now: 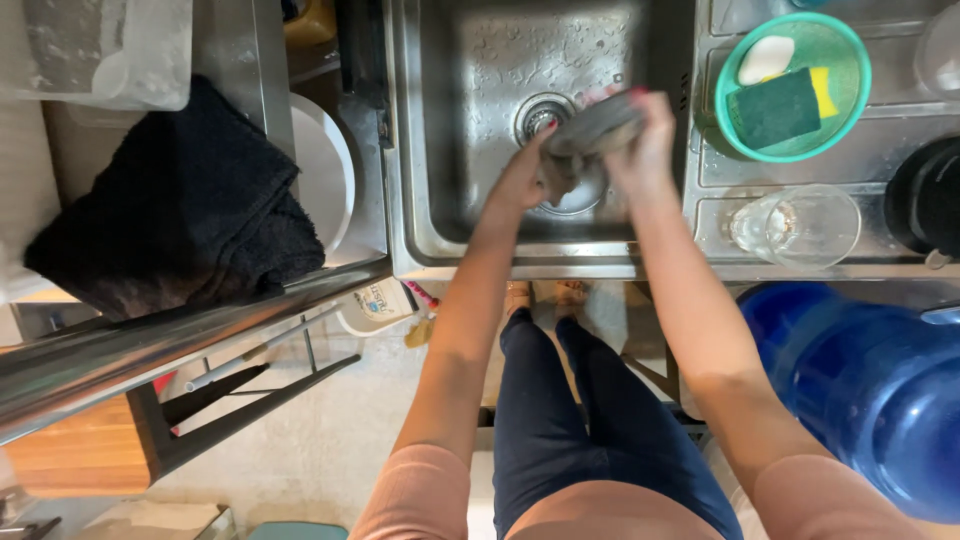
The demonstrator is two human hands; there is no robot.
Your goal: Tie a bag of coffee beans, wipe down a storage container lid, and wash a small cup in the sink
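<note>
Over the steel sink (pixel 450 120) both my hands grip a grey cloth (pixel 590 130), bunched and twisted between them. My left hand (pixel 525 180) holds its lower end, just above the sink floor. My right hand (pixel 645 140) is closed around the upper end, beside the round drain (pixel 540 115). The sink floor looks wet.
On the draining board to the right stand a green bowl (pixel 845 60) holding a sponge and a soap bar, a clear glass (pixel 800 225) and a black object (pixel 925 200). A large blue water bottle (pixel 870 380) sits lower right. A black towel (pixel 180 210) and white plate (pixel 325 170) lie left.
</note>
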